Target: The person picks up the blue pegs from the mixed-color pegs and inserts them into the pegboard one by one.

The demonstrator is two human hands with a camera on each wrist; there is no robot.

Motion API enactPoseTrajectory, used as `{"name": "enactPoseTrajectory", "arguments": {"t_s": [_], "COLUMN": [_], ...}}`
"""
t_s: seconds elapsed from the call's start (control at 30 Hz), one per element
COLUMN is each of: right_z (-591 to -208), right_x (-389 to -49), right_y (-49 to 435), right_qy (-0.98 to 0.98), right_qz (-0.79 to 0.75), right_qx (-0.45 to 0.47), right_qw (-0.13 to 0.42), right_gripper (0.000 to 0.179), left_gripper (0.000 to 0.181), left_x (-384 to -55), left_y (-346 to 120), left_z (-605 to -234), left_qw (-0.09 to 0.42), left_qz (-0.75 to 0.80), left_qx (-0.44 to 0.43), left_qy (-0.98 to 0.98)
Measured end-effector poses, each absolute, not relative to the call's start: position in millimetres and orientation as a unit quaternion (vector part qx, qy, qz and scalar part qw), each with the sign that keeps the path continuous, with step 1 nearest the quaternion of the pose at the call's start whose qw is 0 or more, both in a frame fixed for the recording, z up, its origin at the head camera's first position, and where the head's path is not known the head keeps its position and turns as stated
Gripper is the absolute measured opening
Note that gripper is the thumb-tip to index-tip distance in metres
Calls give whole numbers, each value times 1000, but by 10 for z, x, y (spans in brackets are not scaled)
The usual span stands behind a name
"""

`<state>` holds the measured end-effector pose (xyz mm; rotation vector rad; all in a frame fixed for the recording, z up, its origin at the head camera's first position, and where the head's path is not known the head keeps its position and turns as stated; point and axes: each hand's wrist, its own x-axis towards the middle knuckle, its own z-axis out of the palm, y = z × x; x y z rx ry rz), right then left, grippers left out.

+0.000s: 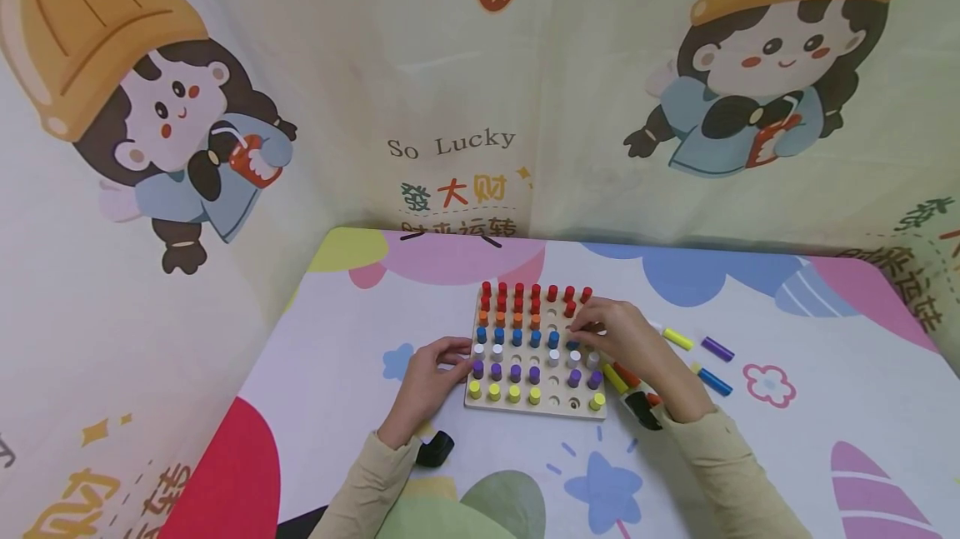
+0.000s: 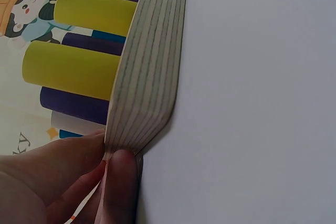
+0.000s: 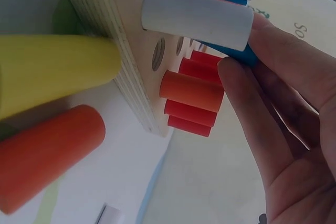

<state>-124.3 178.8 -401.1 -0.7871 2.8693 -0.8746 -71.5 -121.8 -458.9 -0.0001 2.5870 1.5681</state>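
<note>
A wooden pegboard (image 1: 543,413) lies on the table with rows of red, orange, blue, white, purple and yellow pegs, several holes bare among them. My left hand (image 1: 426,379) grips the board's left edge; in the left wrist view, thumb and fingers pinch it near a corner. Over the board's right side, my right hand (image 1: 622,337) pinches a blue peg (image 3: 245,55) between thumb and fingertips, at the blue row. A white peg (image 3: 197,19) partly hides that blue peg in the right wrist view, so its lower end does not show.
Loose pegs lie right of the board: a yellow peg (image 1: 678,339), a purple peg (image 1: 717,348) and a blue peg (image 1: 714,380). Close by the board's right edge, under my right forearm, are another yellow peg (image 3: 58,72) and an orange peg (image 3: 52,156). A printed curtain (image 1: 360,64) hangs behind.
</note>
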Motion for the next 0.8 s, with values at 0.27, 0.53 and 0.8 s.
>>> {"name": "enactPoseTrajectory", "arguments": {"t_s": [0.27,0.53,0.8], "right_z": [-4015,-4015,-4021], "right_x": [-1258,-1260,-1273], "right_y": [1763,1810,1848], "right_qy": [928,924,919], "right_qz": [-272,-281,-279], "right_qx": [-254,-258,-277], "right_qw": [14,20,13], "right_gripper": [12,13,12], "left_gripper": [31,32,32], "left_x": [-731,-728,-742], "left_y": [-1230,-1226,-1240], "left_z": [-4594,-4563,-4560], "left_qw": [60,66,69], "left_qz": [519,516,514], "left_qx": [4,-2,-1], "left_qy": [853,854,855]}}
